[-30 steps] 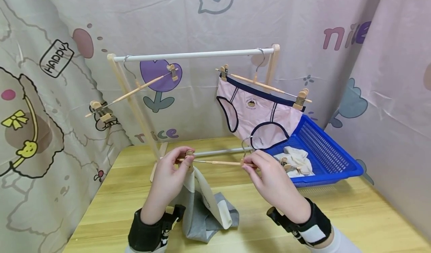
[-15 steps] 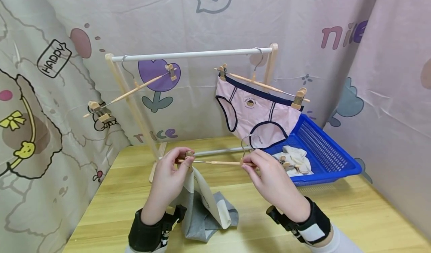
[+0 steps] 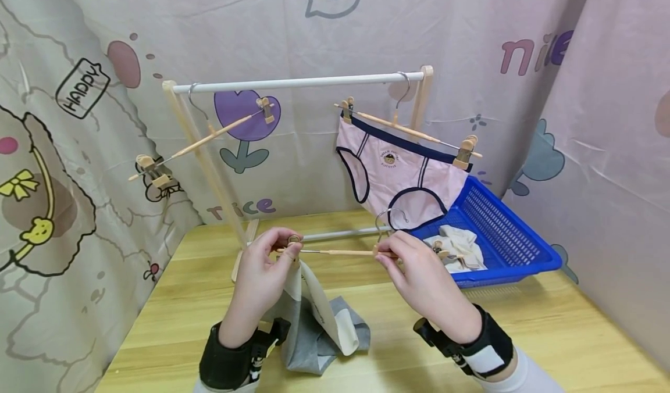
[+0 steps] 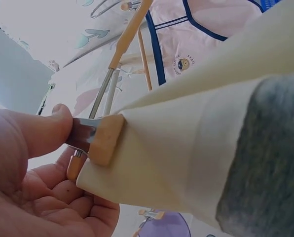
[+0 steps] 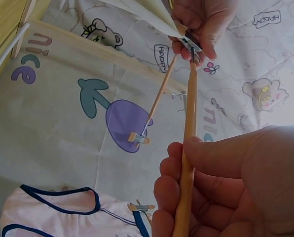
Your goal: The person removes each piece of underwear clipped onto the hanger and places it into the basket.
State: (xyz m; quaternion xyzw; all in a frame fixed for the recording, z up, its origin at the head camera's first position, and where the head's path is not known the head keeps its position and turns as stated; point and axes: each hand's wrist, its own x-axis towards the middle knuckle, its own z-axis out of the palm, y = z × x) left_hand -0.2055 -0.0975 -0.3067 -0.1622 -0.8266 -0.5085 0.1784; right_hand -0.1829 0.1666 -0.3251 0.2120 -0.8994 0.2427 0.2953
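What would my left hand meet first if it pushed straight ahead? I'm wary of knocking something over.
Probably the drying rack's lower rail, just beyond the left hand pinching the hanger clip; depth is uncertain.

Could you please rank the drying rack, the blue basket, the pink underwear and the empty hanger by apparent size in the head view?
1. drying rack
2. blue basket
3. pink underwear and empty hanger: too alike to rank.

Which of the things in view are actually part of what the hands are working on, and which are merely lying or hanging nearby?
In hand:
- wooden clip hanger, held level by the left hand and the right hand
- grey and cream garment, clipped at the hanger's left end

Nearby:
- drying rack
- pink briefs, hanging on the rack
- empty hanger on the rack
- blue basket
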